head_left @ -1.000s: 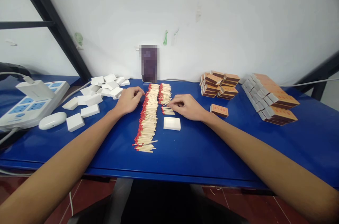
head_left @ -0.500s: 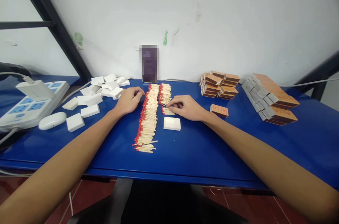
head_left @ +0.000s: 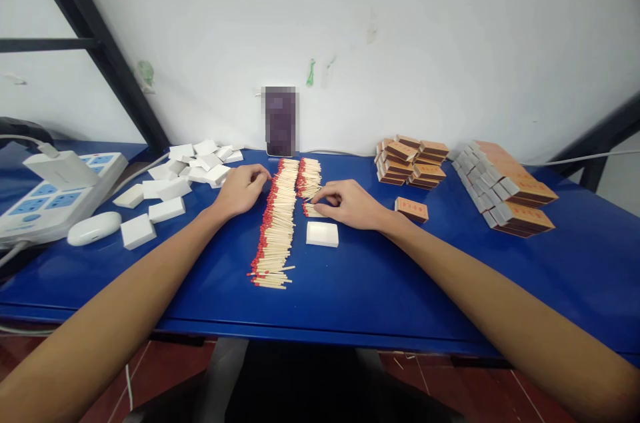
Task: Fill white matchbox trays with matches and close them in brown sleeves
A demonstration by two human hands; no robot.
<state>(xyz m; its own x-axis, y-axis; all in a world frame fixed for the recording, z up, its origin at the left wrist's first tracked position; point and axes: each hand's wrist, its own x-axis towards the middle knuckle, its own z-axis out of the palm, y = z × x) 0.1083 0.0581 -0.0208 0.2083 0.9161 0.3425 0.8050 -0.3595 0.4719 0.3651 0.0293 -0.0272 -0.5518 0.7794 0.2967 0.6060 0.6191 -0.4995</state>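
Head view: short match row (head_left: 310, 212) partly under right hand (head_left: 347, 203); grip narrow, cannot tell if pinching; covers more matches than 1 s ago.

Labels/markings: none legible. Single matchbox (head_left: 411, 208), R of ctr: row of red chars on orange top face, too small to read. Matchbox pile nr wall (head_left: 426, 172): red print on orange faces, illeg. Matchbox block, far R (head_left: 525, 186): same red-on-orange print, repeated box to box, illeg. Charger (head_left: 63, 170), L side, plugged into pwr strip (head_left: 107, 176): faint grey lettering on side face, unreadable. Phone (head_left: 281, 120) agst wall: mostly pixelated, any screen txt not determinable.
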